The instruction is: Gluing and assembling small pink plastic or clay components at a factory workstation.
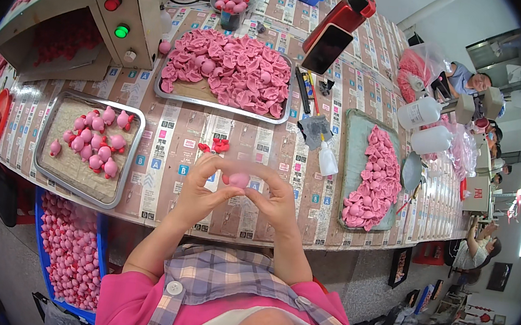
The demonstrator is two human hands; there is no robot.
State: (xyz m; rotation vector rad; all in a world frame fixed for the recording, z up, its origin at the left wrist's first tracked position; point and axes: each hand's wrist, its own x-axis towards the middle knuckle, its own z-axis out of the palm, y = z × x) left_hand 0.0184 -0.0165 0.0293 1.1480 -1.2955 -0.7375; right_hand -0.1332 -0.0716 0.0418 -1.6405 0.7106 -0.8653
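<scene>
Two hands are meeting over the near table edge: left hand (199,189) and right hand (278,201) are both pinching one small pink piece (238,179) between thumbs and fingertips, fingers curled almost closed around it, probably to keep it steady at chest height for close work. Piece is sitting in the air, clear of the table (174,134), slightly blurred so its detail is unreadable. At 10 o'clock a metal tray (50,172) is carrying finished-looking pink figures, within easy left reach. At 12 o'clock a bigger tray (173,90) is heaped with flat pink shells; at 2 o'clock a third tray (351,172) is lining more along its right side. Small red bits (216,146) are lying just beyond the fingers. A white squeeze bottle (327,160) is standing at 1 o'clock, near. Open strip between trays is giving the hands room forward; a blue crate (101,247) is crowding low at 8 o'clock.
</scene>
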